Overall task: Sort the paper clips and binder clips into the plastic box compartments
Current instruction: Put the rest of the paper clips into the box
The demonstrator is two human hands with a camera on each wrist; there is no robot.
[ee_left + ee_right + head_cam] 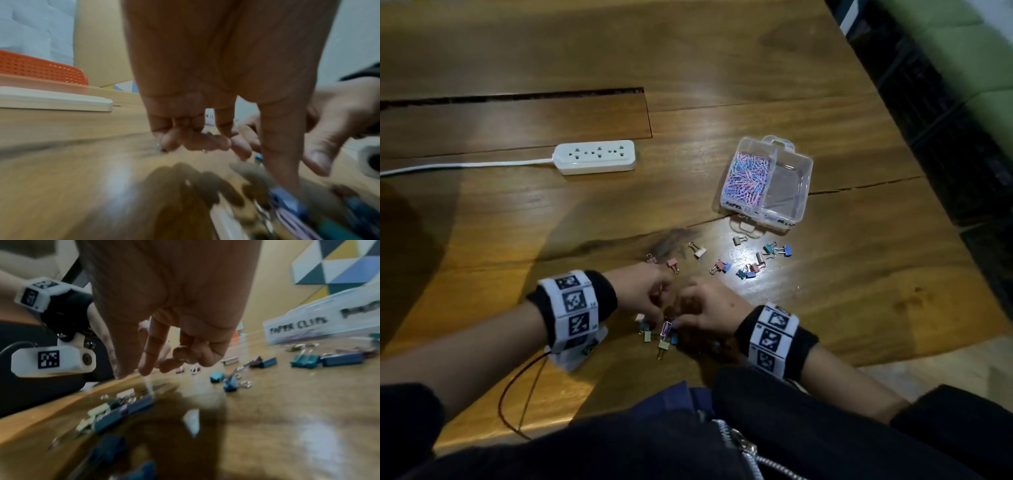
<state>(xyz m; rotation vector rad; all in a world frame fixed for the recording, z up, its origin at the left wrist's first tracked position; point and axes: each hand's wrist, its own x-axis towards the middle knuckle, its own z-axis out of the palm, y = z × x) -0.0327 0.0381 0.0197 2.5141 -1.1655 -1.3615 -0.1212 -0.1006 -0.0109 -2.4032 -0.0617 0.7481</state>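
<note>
My two hands meet fingertip to fingertip over a small pile of binder clips near the table's front edge. The right hand points its thumb and index finger down, pinching a thin pink paper clip; its other fingers are curled. On the left hand the fingers are curled under and the thumb reaches down to the pile; what it holds is hidden. The clear plastic box stands farther right, its left compartment full of paper clips, its right one bare. More binder clips lie scattered before it.
A white power strip with its cord lies at the back left. A long slot cuts the wooden table beyond it. The table's right edge runs near the box. The box label reads PAPER CLIPS.
</note>
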